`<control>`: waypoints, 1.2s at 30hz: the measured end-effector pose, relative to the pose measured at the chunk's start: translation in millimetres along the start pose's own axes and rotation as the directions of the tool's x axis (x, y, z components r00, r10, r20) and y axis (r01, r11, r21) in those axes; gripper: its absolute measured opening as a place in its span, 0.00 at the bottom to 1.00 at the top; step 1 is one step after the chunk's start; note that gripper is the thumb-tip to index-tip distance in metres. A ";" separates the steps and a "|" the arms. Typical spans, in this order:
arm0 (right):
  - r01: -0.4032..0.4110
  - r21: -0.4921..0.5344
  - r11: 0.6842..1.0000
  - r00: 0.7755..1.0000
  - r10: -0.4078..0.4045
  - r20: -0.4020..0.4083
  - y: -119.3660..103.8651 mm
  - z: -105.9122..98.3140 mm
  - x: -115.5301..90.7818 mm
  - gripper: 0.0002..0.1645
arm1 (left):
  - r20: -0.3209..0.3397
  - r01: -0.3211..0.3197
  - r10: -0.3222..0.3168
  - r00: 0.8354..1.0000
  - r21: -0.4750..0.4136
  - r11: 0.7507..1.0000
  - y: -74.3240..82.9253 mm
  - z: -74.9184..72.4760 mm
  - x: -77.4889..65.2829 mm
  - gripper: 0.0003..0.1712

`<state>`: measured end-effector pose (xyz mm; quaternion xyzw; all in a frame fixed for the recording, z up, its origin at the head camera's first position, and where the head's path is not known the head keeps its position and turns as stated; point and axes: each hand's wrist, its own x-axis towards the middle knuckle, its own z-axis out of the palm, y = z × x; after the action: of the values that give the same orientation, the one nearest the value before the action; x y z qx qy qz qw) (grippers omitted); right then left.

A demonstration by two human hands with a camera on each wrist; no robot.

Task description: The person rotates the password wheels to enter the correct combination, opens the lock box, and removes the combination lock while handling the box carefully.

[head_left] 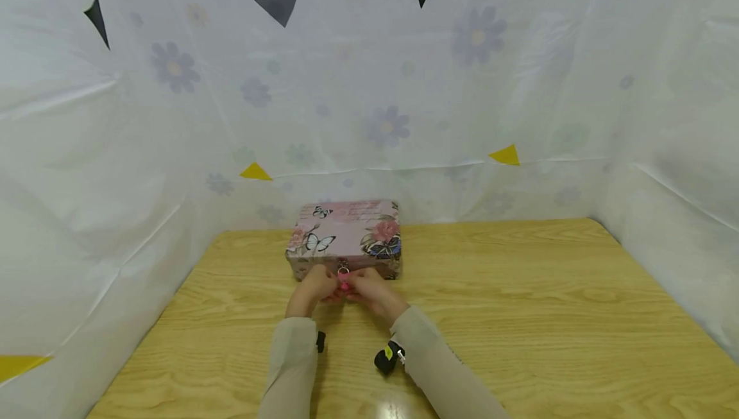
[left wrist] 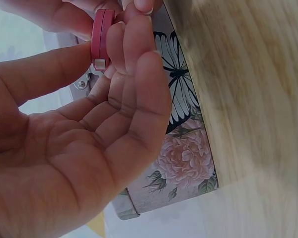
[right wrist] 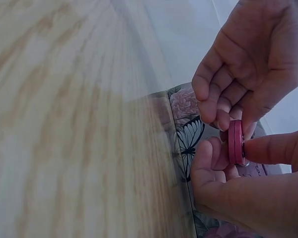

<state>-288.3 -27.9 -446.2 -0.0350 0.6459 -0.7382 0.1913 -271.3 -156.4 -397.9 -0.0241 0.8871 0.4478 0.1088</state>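
Both the left hand and right hand pinch the pink padlock at the box front, steadying it against the surface.

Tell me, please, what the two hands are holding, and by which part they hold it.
Both the left hand and the right hand pinch the small pink padlock on the floral box, holding its flat body by the faces and edge.

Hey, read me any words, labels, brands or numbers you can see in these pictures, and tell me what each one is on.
Script lines on the lid of the floral box: too small and blurred to read.
Pink padlock, pinched by the left hand and right hand: no readable marking.
Nothing else carries text.
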 end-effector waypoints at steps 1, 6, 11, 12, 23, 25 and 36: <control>0.004 -0.003 1.000 1.000 -0.004 -0.002 0.1 0.5 0.0 0.11 | -0.001 -0.004 0.004 1.000 0.004 1.000 -0.2 0.2 0.1 0.13; 0.022 -0.001 1.000 1.000 -0.022 0.001 -0.4 1.9 -0.9 0.09 | -0.009 -0.011 0.011 1.000 -0.010 1.000 -0.5 1.1 0.7 0.14; 0.036 -0.013 0.999 0.999 -0.036 0.015 -0.2 1.6 -2.6 0.10 | -0.011 -0.013 0.013 1.000 -0.011 1.000 0.0 0.4 0.2 0.12; 0.036 -0.014 0.999 0.999 -0.036 0.016 -0.3 1.5 -2.8 0.10 | -0.011 -0.013 0.013 1.000 -0.010 1.000 0.1 0.3 0.1 0.12; 0.028 -0.026 0.999 1.000 -0.028 0.005 2.0 0.6 2.4 0.12 | -0.011 -0.025 0.025 1.000 0.023 0.999 -0.5 -0.2 -0.9 0.12; 0.031 -0.029 0.999 1.000 -0.031 0.002 2.4 0.3 2.5 0.13 | -0.007 -0.018 0.018 1.000 0.020 1.000 -0.7 -0.2 -0.8 0.12; 0.038 -0.003 0.999 0.999 -0.038 0.003 0.5 0.2 -2.5 0.16 | -0.010 0.039 -0.039 0.999 -0.013 0.999 0.9 2.4 0.5 0.14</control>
<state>-285.8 -27.4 -446.2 -0.0485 0.6458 -0.7408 0.1781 -271.4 -154.0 -398.7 -0.0444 0.8842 0.4512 0.1129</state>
